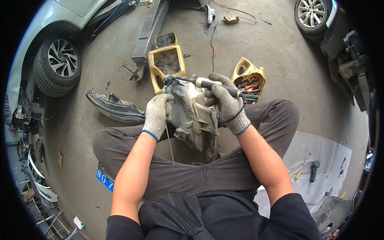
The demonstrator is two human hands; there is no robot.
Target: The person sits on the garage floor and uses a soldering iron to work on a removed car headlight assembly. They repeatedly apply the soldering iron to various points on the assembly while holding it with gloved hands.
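Left hand point(157, 112) and right hand point(228, 100), both gloved, are apart beside a car headlight housing point(196, 114) between the bent legs point(116, 144) at centre. Clamped round a soldering iron point(207, 84), the right hand points its metal shaft at the housing's 11 o'clock corner; whether the tip touches, I cannot tell. The left hand, at 9 o'clock, closes on a thin pale rod point(169, 142) hanging toward 6 o'clock. Around lie a headlight lens point(114, 108) at 9, debris-filled jug point(152, 64) at 11, tool-filled jug point(261, 73) at 2, and cordless drill point(314, 171) at 4.
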